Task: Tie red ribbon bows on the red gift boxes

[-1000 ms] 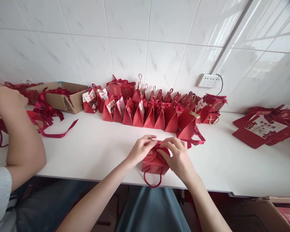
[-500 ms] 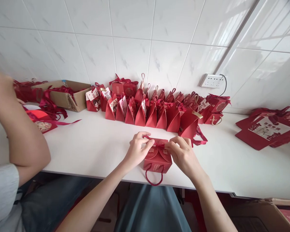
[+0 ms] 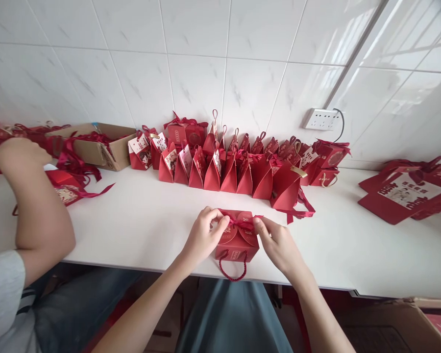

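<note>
A red gift box [image 3: 236, 248] with gold print stands at the table's front edge, its twisted cord handle [image 3: 232, 277] hanging over the side toward me. A dark red ribbon [image 3: 241, 224] lies across the top and is gathered in a bow at the middle. My left hand [image 3: 205, 232] pinches the ribbon on the left side of the bow. On the other side my right hand [image 3: 278, 241] pinches its right part between thumb and forefinger.
Rows of red gift boxes [image 3: 228, 174] stand behind, against the tiled wall. Left are a cardboard box [image 3: 121, 149] of ribbons and a co-worker's arm [image 3: 40, 206]. Flat red bags [image 3: 397, 196] lie right, below a power strip [image 3: 322, 119]. Another carton [image 3: 400, 323] sits lower right.
My hands have drawn slightly apart, and the ribbon's bow now shows between them. The co-worker's hand at the left has come down toward the table.
</note>
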Tool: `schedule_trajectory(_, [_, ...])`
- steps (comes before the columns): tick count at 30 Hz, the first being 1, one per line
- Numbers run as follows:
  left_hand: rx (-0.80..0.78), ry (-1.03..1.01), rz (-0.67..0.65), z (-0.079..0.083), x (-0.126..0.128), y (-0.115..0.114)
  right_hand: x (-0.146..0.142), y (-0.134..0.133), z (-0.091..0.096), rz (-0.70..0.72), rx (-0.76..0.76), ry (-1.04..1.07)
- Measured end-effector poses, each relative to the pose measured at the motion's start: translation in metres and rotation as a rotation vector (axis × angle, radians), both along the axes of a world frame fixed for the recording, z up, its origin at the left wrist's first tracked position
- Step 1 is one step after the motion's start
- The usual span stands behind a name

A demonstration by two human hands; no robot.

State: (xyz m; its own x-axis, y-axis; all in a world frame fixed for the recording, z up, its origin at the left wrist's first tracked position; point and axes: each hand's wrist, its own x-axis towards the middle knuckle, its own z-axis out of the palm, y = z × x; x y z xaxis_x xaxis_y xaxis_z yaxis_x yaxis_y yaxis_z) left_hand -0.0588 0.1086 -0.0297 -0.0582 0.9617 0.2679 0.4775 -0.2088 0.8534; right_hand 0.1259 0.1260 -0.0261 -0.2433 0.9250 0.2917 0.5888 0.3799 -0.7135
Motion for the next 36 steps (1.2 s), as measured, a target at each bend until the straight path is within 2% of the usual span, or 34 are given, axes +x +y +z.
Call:
schedule_trajectory(6, [-0.093,-0.166,-0.021,-0.001,0.003,-0.001,-0.009,0.004,-0.005,-0.03,-0.217,0.12])
schedule_trajectory(13, [-0.092,-0.161,-0.017,-0.011,-0.001,0.003,-0.002,0.017,-0.008,0.156,-0.529,0.458])
schedule_trajectory(17, [-0.059,-0.076,-0.039,-0.011,-0.004,0.003,-0.001,0.018,-0.008,0.215,-0.595,0.536])
schedule_trajectory(19, [0.024,0.034,-0.039,-0.007,-0.007,0.003,0.001,0.019,-0.009,0.162,-0.5,0.468])
schedule_trajectory(20, [0.071,0.098,-0.041,-0.004,-0.009,0.002,0.002,0.019,-0.01,0.099,-0.401,0.417])
schedule_trajectory(23, [0.136,0.261,-0.085,0.005,-0.014,0.003,0.004,0.018,-0.009,-0.07,0.003,0.26])
schedule_trajectory(25, [0.118,0.319,-0.124,0.01,-0.017,0.005,0.002,0.016,-0.006,-0.007,0.159,0.171])
schedule_trajectory(27, [0.098,0.336,-0.151,0.011,-0.019,0.007,-0.002,0.014,-0.004,0.13,0.176,0.097])
schedule_trajectory(29, [0.086,0.324,-0.172,0.011,-0.02,0.009,-0.007,0.013,-0.002,0.207,0.151,0.038])
schedule_trajectory(36, [0.02,0.198,-0.192,0.008,-0.017,0.009,-0.016,0.014,0.003,0.281,0.172,-0.065])
